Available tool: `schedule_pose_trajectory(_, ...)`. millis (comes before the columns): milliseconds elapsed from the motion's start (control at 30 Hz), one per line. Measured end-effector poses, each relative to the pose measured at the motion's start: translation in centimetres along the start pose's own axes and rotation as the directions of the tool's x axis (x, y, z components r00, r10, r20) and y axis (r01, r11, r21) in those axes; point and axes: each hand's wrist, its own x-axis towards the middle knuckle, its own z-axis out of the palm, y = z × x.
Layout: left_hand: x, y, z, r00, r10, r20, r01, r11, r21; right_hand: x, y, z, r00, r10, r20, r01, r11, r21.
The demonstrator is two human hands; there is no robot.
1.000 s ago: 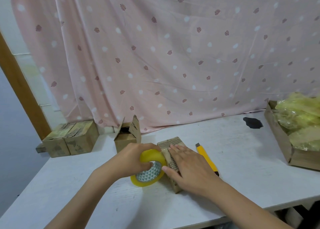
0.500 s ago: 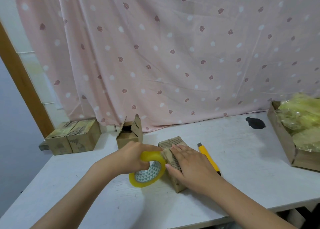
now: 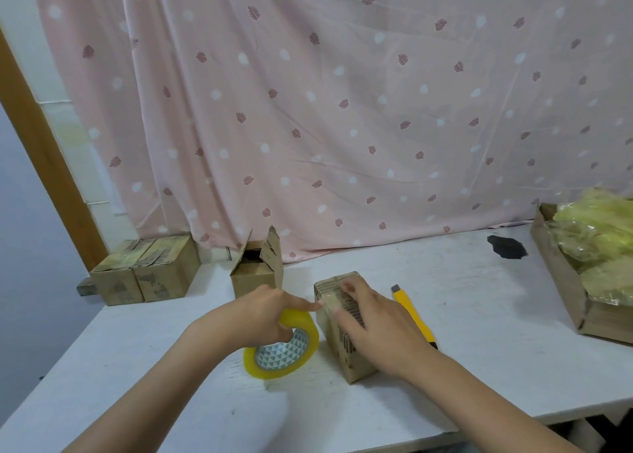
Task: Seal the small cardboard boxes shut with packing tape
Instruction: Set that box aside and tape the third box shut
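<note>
Head view, left to right. Two closed boxes (image 3: 145,274), far left edge of white counter (image 3: 462,322). Open-flapped box (image 3: 257,267), near the curtain. Left hand (image 3: 265,315): grip curled round yellow tape roll (image 3: 282,348), forefinger touching the box being sealed. Small cardboard box (image 3: 337,322), mid-counter: right hand (image 3: 378,329) laid flat on top, fingers straight. Yellow utility knife (image 3: 412,317) just beside it. Cardboard tray (image 3: 561,281), far right.

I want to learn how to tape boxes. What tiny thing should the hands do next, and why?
Probably pull the tape roll down the box's near left side. The left hand grips the roll right beside the box, its finger touching the top edge, and the right hand lies flat on the top, holding it down. The knife lies untouched behind, so cutting likely comes later.
</note>
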Motion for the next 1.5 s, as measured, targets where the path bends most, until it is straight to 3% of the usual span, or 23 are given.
schedule_pose_trajectory(100,0.2,0.1,0.1,1.0,-0.002,-0.001,0.002,1.0,0.006,0.8,-0.6,-0.8,0.992,0.111,-0.061,-0.1,0.981,0.164)
schedule_pose_trajectory(167,0.2,0.2,0.1,1.0,-0.004,-0.005,0.004,1.0,0.007,1.5,-1.2,-1.2,0.979,0.197,-0.058,-0.184,0.966,0.184)
schedule_pose_trajectory(300,0.1,0.2,0.3,1.0,-0.013,-0.01,0.013,1.0,0.009,3.6,-2.3,-0.9,0.95,0.302,0.078,-0.295,0.952,-0.083)
schedule_pose_trajectory(533,-0.2,-0.1,0.7,0.999,-0.026,-0.042,0.025,0.999,-0.029,7.0,-4.2,-1.6,0.88,0.41,0.242,-0.323,0.887,-0.33)
schedule_pose_trajectory(867,-0.6,-0.1,0.9,0.994,-0.01,-0.106,0.004,0.998,-0.059,9.6,-4.6,-1.8,0.76,0.503,0.412,-0.289,0.829,-0.479)
schedule_pose_trajectory(1000,-1.4,-1.2,0.8,0.987,-0.02,-0.159,-0.005,0.987,-0.158,8.7,-3.8,-3.8,0.783,0.501,0.369,-0.382,0.855,-0.35)
schedule_pose_trajectory(1133,-2.1,-1.3,0.2,0.971,-0.009,-0.24,-0.043,0.976,-0.213,7.6,-2.9,-5.2,0.677,0.468,0.568,-0.534,0.844,-0.058)
schedule_pose_trajectory(1200,-2.2,-1.2,-0.4,0.966,-0.002,-0.26,-0.057,0.974,-0.221,7.3,-2.5,-5.3,0.69,0.449,0.567,-0.571,0.82,0.045)
schedule_pose_trajectory(1300,-2.1,-0.8,-1.5,0.975,0.005,-0.223,-0.042,0.985,-0.165,6.9,-1.8,-5.1,0.74,0.429,0.518,-0.577,0.801,0.162)
schedule_pose_trajectory(1500,-2.0,-1.2,-1.8,0.997,0.001,-0.08,-0.006,0.998,-0.068,6.6,-0.1,-4.8,0.748,0.431,0.505,-0.614,0.738,0.28)
